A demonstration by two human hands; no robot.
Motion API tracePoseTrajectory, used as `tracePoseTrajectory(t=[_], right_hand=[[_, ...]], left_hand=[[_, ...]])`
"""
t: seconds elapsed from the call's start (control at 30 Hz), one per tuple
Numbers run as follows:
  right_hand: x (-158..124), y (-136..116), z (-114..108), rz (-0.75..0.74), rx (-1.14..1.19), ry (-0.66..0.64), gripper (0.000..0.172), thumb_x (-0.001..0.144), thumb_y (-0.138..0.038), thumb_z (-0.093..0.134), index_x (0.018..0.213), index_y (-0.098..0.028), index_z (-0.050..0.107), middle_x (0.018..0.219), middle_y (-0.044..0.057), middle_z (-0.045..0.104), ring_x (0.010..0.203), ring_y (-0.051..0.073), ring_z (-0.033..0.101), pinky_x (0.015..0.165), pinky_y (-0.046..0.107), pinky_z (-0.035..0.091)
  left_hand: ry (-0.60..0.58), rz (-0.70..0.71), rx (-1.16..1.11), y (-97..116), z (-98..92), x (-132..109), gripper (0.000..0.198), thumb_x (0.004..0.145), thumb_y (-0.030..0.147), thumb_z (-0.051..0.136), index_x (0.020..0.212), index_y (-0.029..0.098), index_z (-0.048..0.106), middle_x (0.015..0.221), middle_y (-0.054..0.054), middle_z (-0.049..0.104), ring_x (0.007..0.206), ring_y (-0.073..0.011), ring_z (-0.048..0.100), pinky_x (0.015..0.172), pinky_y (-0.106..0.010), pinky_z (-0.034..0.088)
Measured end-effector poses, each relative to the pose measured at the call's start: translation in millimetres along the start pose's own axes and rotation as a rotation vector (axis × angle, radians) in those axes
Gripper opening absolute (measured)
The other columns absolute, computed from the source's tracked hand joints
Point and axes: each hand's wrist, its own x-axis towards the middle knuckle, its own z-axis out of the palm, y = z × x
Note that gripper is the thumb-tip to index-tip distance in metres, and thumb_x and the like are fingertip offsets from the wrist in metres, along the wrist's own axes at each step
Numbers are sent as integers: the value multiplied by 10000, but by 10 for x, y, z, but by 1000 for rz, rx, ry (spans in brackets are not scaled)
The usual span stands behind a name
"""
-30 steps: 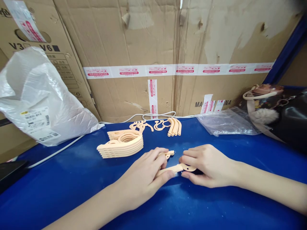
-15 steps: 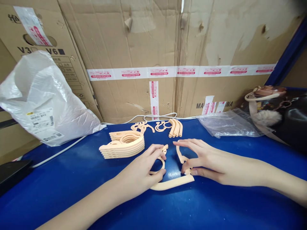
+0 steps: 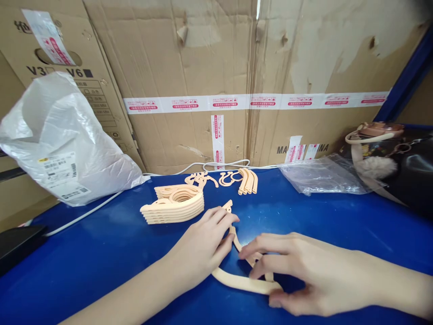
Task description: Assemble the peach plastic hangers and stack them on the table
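Note:
A beige plastic folding hanger (image 3: 241,283) lies in front of me on the blue table, partly hidden under both hands. My left hand (image 3: 211,243) is closed on its left side; a narrow beige end pokes out past the fingertips. At the right end, my right hand (image 3: 297,271) pinches it, thumb at the lower bar's tip and fingers on the inner pieces. A thinner curved arm (image 3: 237,239) runs between the two hands. Left of them sits a neat stack of beige hanger pieces (image 3: 174,210).
Small beige hooks (image 3: 199,179) and several curved beige arms (image 3: 248,180) lie farther back. A white plastic bag (image 3: 67,140) stands at left, a clear bag (image 3: 324,174) at right beside a dark bag (image 3: 412,167). Cardboard (image 3: 189,135) walls the back; a white cable (image 3: 84,214) crosses the table.
My right hand has moved down and toward me, bringing the loose curved arm across to the hanger between my hands. The hanger's right end has swung nearer; my left hand has barely shifted.

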Motion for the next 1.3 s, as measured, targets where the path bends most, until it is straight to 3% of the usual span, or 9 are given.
tracePoseTrajectory(t=[0.13, 0.33, 0.6, 0.7, 0.8, 0.9, 1.0, 1.1, 1.3], right_hand=[[-21, 14, -13, 93, 67, 56, 357, 802, -170, 630, 1147, -247, 578, 1386, 29, 452, 1109, 161, 573, 907, 234, 452], [6, 17, -72, 90, 108, 52, 440, 761, -65, 595, 1163, -245, 587, 1158, 1, 602, 1017, 141, 570, 906, 228, 434], [9, 50, -137, -24, -22, -1, 501, 742, 66, 495, 1128, -235, 597, 1052, -13, 646, 1062, 143, 511, 996, 287, 364], [14, 224, -110, -26, -162, 98, 478, 781, 69, 436, 1113, -237, 593, 1082, 7, 624, 1096, 164, 492, 995, 334, 371], [22, 389, -51, 53, -326, 327, 395, 864, 3, 386, 1129, -214, 584, 1221, 74, 545, 1122, 204, 492, 931, 364, 426], [32, 405, -1, 231, -406, 462, 245, 951, -182, 401, 1103, -188, 593, 1084, 97, 590, 976, 222, 574, 799, 367, 488], [40, 289, 28, 301, -448, 374, 263, 960, -362, 434, 1024, -198, 630, 888, 64, 616, 823, 231, 597, 721, 389, 496], [37, 177, 38, 275, -424, 281, 324, 915, -464, 502, 1056, -202, 631, 940, 76, 610, 853, 248, 586, 741, 412, 491], [20, 188, -34, 111, -223, 160, 280, 933, -259, 485, 1201, -210, 551, 1205, 81, 577, 1101, 221, 524, 965, 389, 402]], left_hand=[[-23, -26, 33, 16, 4, 4, 181, 984, 205, 366, 1094, 211, 510, 1128, -67, 547, 1087, -249, 478, 912, -428, 463], [-8, -19, 29, 7, 42, -4, 258, 1011, 233, 275, 1052, 211, 529, 1078, -69, 540, 1039, -247, 463, 898, -429, 450], [85, -208, -420, -53, 66, 20, 291, 991, 290, 306, 1021, 256, 594, 1111, -21, 606, 1176, -204, 496, 1032, -389, 396], [58, -219, -470, -118, 77, 28, 327, 911, 153, 345, 1087, 266, 595, 1267, -6, 580, 1305, -205, 420, 1105, -418, 332], [32, -191, -461, -153, 89, 31, 525, 739, -20, 328, 1109, 243, 590, 1331, -9, 556, 1347, -182, 382, 1147, -431, 272], [43, -175, -431, -149, 96, 38, 562, 723, -45, 321, 1135, 238, 580, 1358, -25, 529, 1363, -179, 360, 1161, -455, 239], [47, -171, -401, -127, 87, 47, 492, 770, 0, 390, 1167, 237, 559, 1370, -49, 506, 1363, -205, 357, 1154, -486, 241], [42, -153, -373, -105, 61, 43, 472, 774, 41, 463, 1196, 240, 534, 1402, -65, 469, 1373, -228, 339, 1148, -502, 244], [-84, -89, -289, -48, -11, -15, 654, 765, 227, 657, 1362, 254, 393, 1498, -96, 354, 1419, -298, 235, 1127, -576, 229]])
